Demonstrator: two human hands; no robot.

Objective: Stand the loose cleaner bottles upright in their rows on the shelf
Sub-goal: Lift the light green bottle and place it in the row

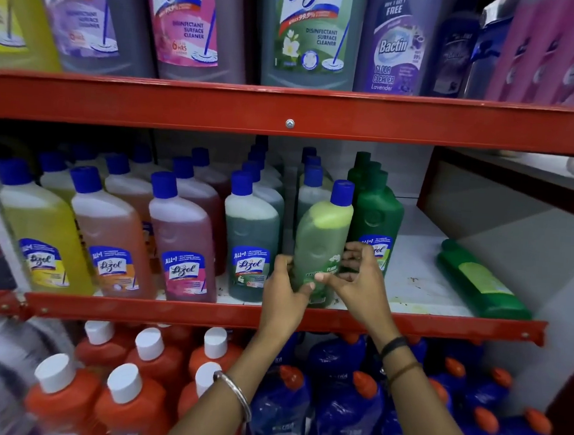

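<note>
A light green cleaner bottle (323,234) with a blue cap stands slightly tilted at the front of the middle shelf (420,289). It sits between a grey-green Lizol bottle (250,238) and a dark green bottle (378,217). My left hand (284,294) grips its lower left side. My right hand (359,281) holds its lower right side, fingers curled round the label. A green bottle (479,280) lies flat on its side at the right end of the same shelf, well apart from both hands.
Rows of yellow, orange and pink Lizol bottles (112,234) fill the left of the middle shelf. A red shelf edge (287,114) runs above, with large bottles on top. Below are orange bottles (135,387) and blue Bactin bottles (345,424).
</note>
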